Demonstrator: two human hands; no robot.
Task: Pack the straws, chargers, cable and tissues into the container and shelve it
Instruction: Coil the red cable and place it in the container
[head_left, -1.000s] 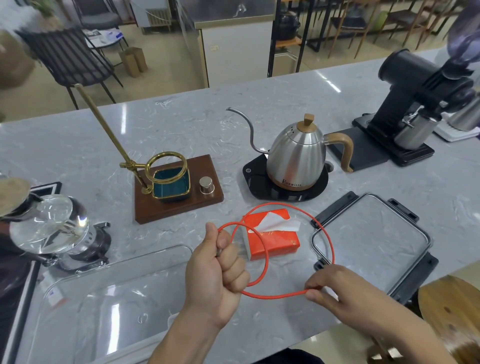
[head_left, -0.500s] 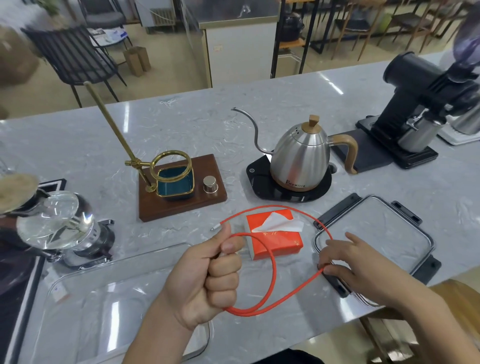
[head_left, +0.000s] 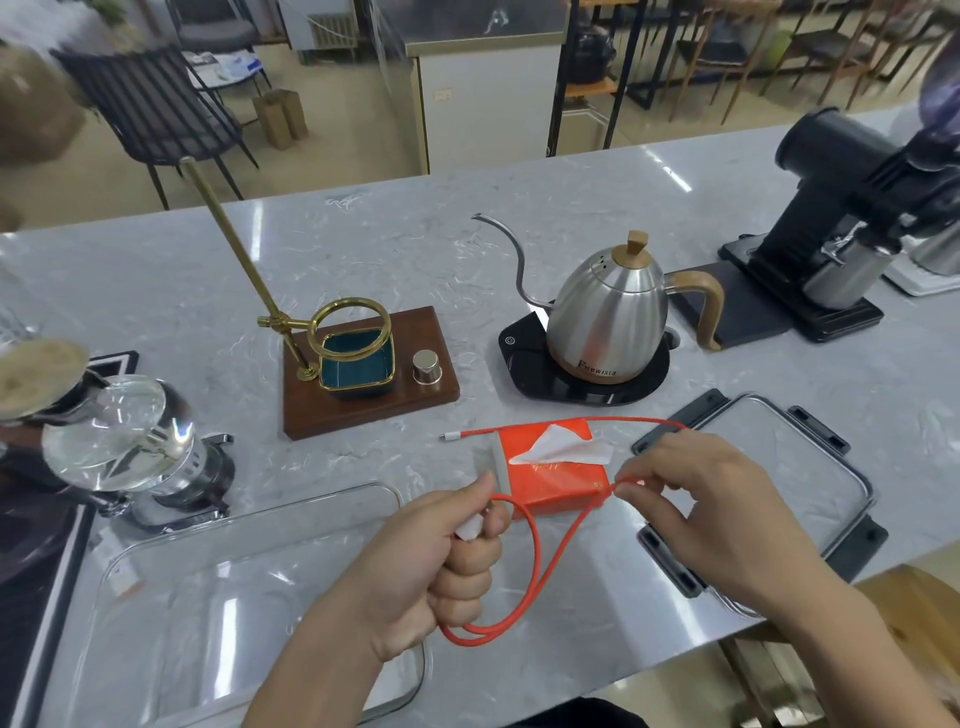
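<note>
Gripping the orange cable (head_left: 540, 577) in a fist – left hand (head_left: 441, 566) – right hand (head_left: 722, 514) pinches its loop

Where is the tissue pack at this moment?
In the head view the orange tissue pack lies on the counter at centre, in front of the kettle, between the container and its lid.

Grey marbled worktop (head_left: 415, 249). Steel gooseneck kettle (head_left: 605, 306) on black base (head_left: 530, 374), centre. Brass dripper stand (head_left: 332, 332) on wooden board (head_left: 363, 410). Black grinder (head_left: 841, 208) far right. Glass siphon (head_left: 119, 436) left.
</note>
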